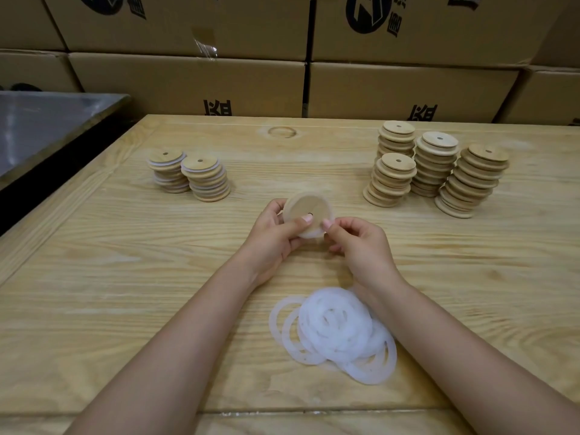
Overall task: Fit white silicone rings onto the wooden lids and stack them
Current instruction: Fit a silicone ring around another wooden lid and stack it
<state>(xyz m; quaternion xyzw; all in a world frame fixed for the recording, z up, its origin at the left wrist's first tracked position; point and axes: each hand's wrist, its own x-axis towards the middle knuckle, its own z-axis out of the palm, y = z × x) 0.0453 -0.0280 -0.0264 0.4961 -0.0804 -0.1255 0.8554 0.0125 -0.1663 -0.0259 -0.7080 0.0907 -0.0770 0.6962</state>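
1. Nearest the front edge of the worktop [125,277], about midway along it, lies a loose pile of white silicone rings [334,332]. The rings overlap one another and lie flat on the wood. The right forearm passes just beside the pile's right side.

2. Beyond the pile, over the middle of the worktop, both hands hold one wooden lid [306,211] raised off the surface. It is tilted so that its flat face with the small centre hole turns toward the camera.

3. The left hand [273,237] grips the lid from the left. Its thumb presses flat on the face near the hole, and its fingers curl round behind the left rim.

4. The right hand [361,243] pinches the lid's lower right rim between thumb and forefinger. Its other fingers are curled in under the palm.

5. A white ring [309,235] shows along the lid's lower edge, between the two thumbs. Whether it sits fully round the lid cannot be told.

6. Farther back on the left half stand two short stacks [191,175] of lids, touching each other, with white rings showing between the wooden layers.

7. Toward the far right corner stand four taller stacks [436,167] of bare wooden lids, close together and leaning unevenly.

8. Past the left edge of the worktop is a grey steel surface [47,120]. Behind the far edge rise stacked cardboard boxes [188,83] with black printing.
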